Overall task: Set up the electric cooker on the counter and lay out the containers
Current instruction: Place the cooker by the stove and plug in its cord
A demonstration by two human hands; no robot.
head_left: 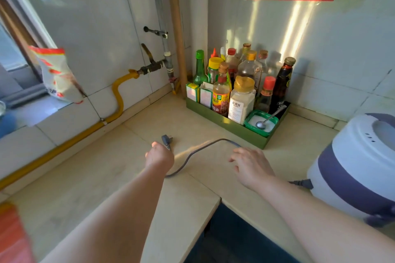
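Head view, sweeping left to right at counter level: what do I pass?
Printed bag → left hand pinching the plug → right hand over the cord → electric cooker.

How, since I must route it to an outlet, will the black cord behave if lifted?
Probably floppy: the cord lies in loose curves on the counter, so it should sag. Likely light, being thin. Pulling far might tug the cooker it plugs into.

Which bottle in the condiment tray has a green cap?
The green glass bottle, leftmost in the tray; other caps are red, yellow, gold or brown.
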